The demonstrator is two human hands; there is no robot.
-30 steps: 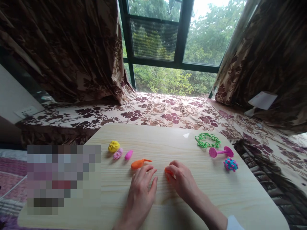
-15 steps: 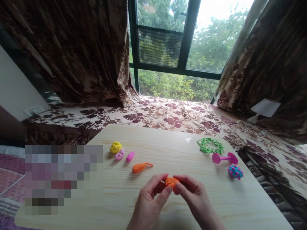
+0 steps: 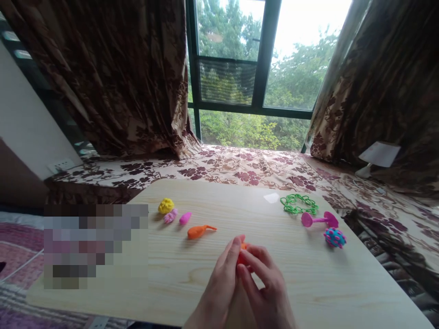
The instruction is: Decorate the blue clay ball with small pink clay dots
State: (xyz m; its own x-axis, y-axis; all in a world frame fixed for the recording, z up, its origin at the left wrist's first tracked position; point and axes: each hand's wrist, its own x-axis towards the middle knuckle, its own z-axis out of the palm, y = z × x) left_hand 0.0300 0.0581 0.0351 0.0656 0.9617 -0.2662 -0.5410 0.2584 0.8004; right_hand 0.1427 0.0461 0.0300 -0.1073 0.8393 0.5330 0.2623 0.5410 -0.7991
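Observation:
Between my two hands is a lump of orange modelling clay (image 3: pixel 244 246), mostly covered by the fingers. My left hand (image 3: pixel 224 269) is closed against it from the left, its fingers pressed together. From the right, my right hand (image 3: pixel 265 276) grips the same lump with bent fingers. Beyond them on the table lies an orange clay piece (image 3: pixel 197 231), rounded with a thin tail pointing right. Farther left are a small magenta clay piece (image 3: pixel 185 218), a light pink lump (image 3: pixel 170 215) and a yellow clay ball (image 3: pixel 166 205).
At the table's right lie a green clay chain ring (image 3: pixel 299 204), a magenta dumbbell shape (image 3: pixel 319 220) and a blue ball with pink dots (image 3: pixel 335 238). A white scrap (image 3: pixel 271 197) lies at the back. A lamp (image 3: pixel 380 154) stands on the sill. The left side is pixelated.
My hands have drawn closer together and turned more upright around the orange clay, which is now more hidden. The view has shifted slightly; the pieces on the table keep their places.

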